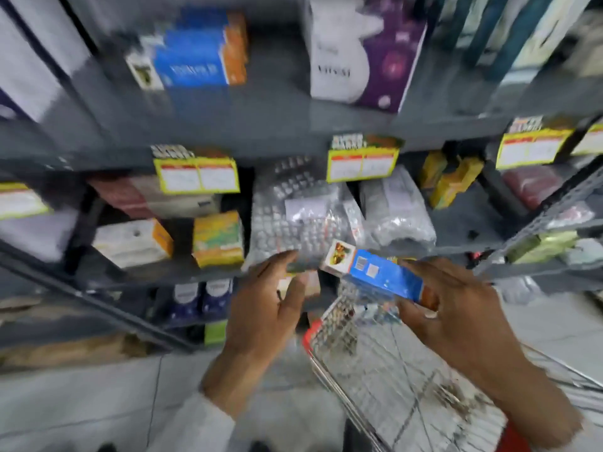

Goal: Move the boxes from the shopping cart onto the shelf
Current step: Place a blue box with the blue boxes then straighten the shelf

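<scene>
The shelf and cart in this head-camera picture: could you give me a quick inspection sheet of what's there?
Surface: grey metal shelf, several tiers, yellow price tags on the edges.
Job's things: blue box with a white end, held above the wire shopping cart; similar blue boxes stand on the upper tier.
Clutter: silver blister packs in clear bags, yellow boxes, a white and purple box.
Hands: right hand grips the blue box; left hand is open, fingertips at the bagged packs, whether touching is unclear.
Cables: nothing seen.
Surroundings: pale tiled floor; picture blurred, labels unreadable.
</scene>
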The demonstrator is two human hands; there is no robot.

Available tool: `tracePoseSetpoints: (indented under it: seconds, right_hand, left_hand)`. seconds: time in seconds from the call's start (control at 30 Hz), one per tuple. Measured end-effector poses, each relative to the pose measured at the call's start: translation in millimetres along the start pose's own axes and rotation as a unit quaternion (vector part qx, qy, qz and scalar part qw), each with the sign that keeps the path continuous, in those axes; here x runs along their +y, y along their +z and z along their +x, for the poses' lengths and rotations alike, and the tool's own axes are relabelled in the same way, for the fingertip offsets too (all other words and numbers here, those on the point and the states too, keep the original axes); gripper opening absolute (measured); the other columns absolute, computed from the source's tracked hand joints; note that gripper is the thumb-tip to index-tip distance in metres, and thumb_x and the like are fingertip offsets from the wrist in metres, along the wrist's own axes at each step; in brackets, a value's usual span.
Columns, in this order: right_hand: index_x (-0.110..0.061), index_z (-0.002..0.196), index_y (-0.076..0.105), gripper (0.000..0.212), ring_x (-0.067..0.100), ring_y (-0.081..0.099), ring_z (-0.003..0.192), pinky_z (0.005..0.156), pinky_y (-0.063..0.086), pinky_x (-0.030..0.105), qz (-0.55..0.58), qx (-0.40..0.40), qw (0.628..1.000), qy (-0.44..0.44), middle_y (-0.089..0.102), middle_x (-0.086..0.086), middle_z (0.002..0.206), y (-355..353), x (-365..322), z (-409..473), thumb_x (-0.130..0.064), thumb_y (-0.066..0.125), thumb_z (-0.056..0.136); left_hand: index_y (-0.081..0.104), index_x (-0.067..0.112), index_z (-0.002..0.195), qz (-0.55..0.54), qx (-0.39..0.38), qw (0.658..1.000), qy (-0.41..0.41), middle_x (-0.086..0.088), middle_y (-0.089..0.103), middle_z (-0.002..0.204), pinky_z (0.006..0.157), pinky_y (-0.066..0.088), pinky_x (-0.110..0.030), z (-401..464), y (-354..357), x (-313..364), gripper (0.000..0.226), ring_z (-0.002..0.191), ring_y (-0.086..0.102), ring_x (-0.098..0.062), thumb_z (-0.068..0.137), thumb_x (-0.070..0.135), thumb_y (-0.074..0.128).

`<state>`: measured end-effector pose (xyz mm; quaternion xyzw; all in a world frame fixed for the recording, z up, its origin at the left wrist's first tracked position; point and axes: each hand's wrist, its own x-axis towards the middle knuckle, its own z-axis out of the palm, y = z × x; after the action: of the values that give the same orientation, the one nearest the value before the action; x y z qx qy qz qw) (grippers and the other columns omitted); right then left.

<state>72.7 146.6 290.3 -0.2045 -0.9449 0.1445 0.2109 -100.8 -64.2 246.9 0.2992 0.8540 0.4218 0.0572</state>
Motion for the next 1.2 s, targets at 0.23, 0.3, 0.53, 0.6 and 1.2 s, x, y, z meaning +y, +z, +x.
tracePoseSetpoints:
  seconds: [0.23, 0.3, 0.53, 0.6, 1.2]
  right_hand:
    - [-0.017, 0.121, 0.073, 0.051, 0.021, 0.065, 0.095, 0.085, 0.043, 0.027, 0.053, 0.078, 0.991, -0.094, 0.073, -0.001, 0.101, -42, -139, 128, -0.033, 0.072, 0.072]
    - [-0.018, 0.122, 0.072, 0.050, 0.026, 0.067, 0.096, 0.085, 0.043, 0.030, 0.059, 0.076, 0.988, -0.121, 0.073, 0.003, 0.102, -43, -171, 166, -0.033, 0.072, 0.074]
    - [-0.024, 0.121, 0.070, 0.041, 0.032, 0.062, 0.120, 0.093, 0.047, 0.036, -0.012, -0.077, 0.991, -0.112, 0.069, 0.007, 0.126, -16, -225, 276, -0.037, 0.069, 0.083]
    - [-0.025, 0.135, 0.064, 0.050, 0.030, 0.056, 0.129, 0.102, 0.044, 0.035, -0.010, -0.109, 0.987, -0.117, 0.063, 0.007, 0.140, -7, -224, 290, -0.038, 0.068, 0.087]
    - [-0.025, 0.117, 0.074, 0.039, 0.004, 0.068, 0.098, 0.088, 0.053, 0.017, 0.219, -0.044, 0.972, -0.070, 0.071, -0.008, 0.115, 5, -186, 279, -0.016, 0.085, 0.080]
  left_hand:
    - [0.069, 0.022, 0.127, 0.094, 0.210, 0.966, 0.117, 0.008, 0.069, 0.125, 0.102, 0.041, -0.018, 67, -190, 16, 0.038, 0.118, 0.062, -0.013, 0.092, 0.033, 0.060]
    - [0.067, 0.023, 0.130, 0.123, 0.230, 0.961, 0.098, 0.000, 0.071, 0.126, 0.098, 0.048, -0.032, 84, -225, 11, 0.040, 0.115, 0.065, -0.022, 0.093, 0.037, 0.057]
    - [0.064, 0.022, 0.133, 0.222, 0.181, 0.958, 0.026, -0.010, 0.071, 0.129, 0.092, 0.053, -0.043, 146, -272, -23, 0.041, 0.112, 0.068, -0.035, 0.102, 0.042, 0.047]
    - [0.067, 0.020, 0.130, 0.251, 0.160, 0.954, 0.036, -0.009, 0.072, 0.127, 0.091, 0.054, -0.043, 156, -275, -30, 0.047, 0.112, 0.069, -0.033, 0.099, 0.045, 0.041]
    - [0.051, 0.026, 0.147, 0.322, 0.130, 0.936, 0.053, 0.003, 0.049, 0.156, 0.118, 0.034, -0.036, 168, -266, -52, 0.065, 0.146, 0.043, -0.016, 0.102, 0.054, 0.014]
